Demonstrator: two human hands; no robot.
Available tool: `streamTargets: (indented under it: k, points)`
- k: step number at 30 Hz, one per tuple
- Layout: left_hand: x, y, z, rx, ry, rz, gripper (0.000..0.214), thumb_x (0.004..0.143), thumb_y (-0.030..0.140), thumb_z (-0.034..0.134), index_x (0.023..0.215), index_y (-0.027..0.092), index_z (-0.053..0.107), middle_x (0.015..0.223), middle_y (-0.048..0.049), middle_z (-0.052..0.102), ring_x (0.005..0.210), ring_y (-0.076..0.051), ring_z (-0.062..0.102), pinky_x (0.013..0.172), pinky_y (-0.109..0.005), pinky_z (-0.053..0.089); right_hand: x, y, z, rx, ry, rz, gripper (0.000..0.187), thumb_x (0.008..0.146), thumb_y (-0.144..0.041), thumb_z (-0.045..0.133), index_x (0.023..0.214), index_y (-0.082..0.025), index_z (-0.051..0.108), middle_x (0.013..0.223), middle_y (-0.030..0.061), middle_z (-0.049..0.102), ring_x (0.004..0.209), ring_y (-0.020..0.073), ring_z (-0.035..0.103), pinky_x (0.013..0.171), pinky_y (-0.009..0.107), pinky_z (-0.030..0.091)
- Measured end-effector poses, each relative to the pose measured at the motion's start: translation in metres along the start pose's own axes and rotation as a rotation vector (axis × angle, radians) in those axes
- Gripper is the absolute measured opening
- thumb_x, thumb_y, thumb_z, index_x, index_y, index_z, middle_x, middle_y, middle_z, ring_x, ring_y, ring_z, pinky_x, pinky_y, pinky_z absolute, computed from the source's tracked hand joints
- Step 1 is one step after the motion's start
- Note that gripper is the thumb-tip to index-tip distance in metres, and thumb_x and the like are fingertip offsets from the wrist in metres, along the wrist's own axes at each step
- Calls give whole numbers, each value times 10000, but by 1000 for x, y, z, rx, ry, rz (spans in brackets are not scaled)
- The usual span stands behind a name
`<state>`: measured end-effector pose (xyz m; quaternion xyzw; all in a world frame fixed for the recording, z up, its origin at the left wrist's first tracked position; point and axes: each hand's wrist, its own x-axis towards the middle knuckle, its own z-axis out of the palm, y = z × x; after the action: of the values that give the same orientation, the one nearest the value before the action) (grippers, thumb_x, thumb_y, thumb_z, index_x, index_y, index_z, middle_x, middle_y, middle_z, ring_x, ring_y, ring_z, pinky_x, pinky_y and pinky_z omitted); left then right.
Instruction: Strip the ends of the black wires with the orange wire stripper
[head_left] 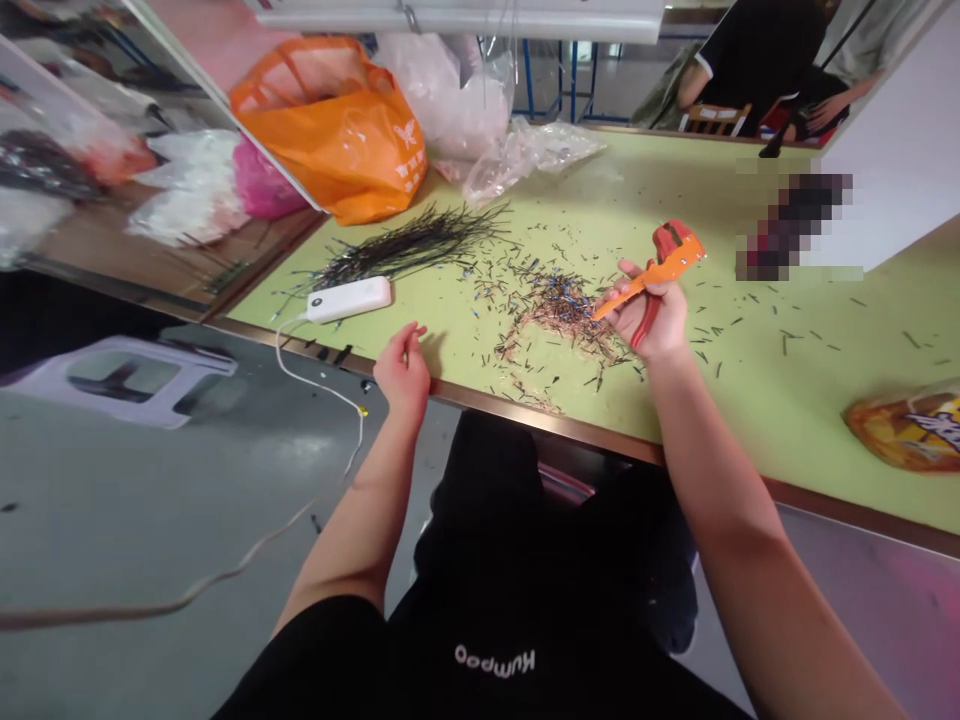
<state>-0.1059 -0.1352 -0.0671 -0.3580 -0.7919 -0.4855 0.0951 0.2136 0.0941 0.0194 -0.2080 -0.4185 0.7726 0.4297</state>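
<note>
Orange-and-red wire strippers [667, 268] sit grasped in our right hand [664, 322], at the right side of a heap of wire scraps [562, 302] on the green tabletop [667, 182]. We hold our left hand [403, 372] released, fingers loosely curled, at the near edge, close to a white device [349, 300] and black wires [420, 245].

The tabletop [817, 420] looks smooth with a soft sheen, its edge strip [517, 414] shiny metal. The pliers [660, 273] have a smooth, slightly glossy finish; the wires [420, 241] wear plastic-looking coating. The shopping bag [337, 140] is creased, glossy plastic. The power bank [349, 301] looks like smooth plastic, the shirt [480, 590] matt cloth, the chair [731, 114] wood.
</note>
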Motion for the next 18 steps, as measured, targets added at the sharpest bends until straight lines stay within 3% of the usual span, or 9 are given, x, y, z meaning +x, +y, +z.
streamTargets:
  k: [3, 7, 11, 18]
  points:
    - [-2, 4, 1, 5, 12, -40, 401, 1043, 487, 548, 1221, 197, 761, 1002, -99, 846, 1095, -258, 792, 1067, -420, 570, -3, 0, 5, -120, -2, 24, 477, 790, -705, 646, 983, -269, 645, 749, 0, 526, 726, 199, 612, 775, 415, 650]
    - [-3, 6, 2, 35, 18, -77, 471, 1077, 525, 457, 1235, 195, 754, 839, -60, 818, 1020, -239, 795, 1043, -391, 569, -3, 5, 13, -196, -5, -31, 568, 807, -861, 602, 835, -293, 595, 672, -19, 450, 644, 194, 566, 707, 410, 615]
    - [0, 8, 0, 99, -41, -79, 453, 1079, 505, 434, 1239, 208, 736, 1007, -79, 841, 1076, -248, 775, 1043, -396, 549, -1, 9, 18, -214, 76, -127, 590, 828, -878, 584, 742, -298, 515, 597, -43, 382, 568, 195, 522, 703, 432, 586]
    - [9, 13, 0, 202, -212, -96, 361, 1042, 407, 498, 1251, 234, 736, 1217, -103, 816, 1160, -286, 740, 1043, -423, 539, 2, 13, 10, -238, 131, -239, 526, 889, -786, 626, 715, -294, 553, 550, -18, 456, 631, 242, 589, 737, 468, 555]
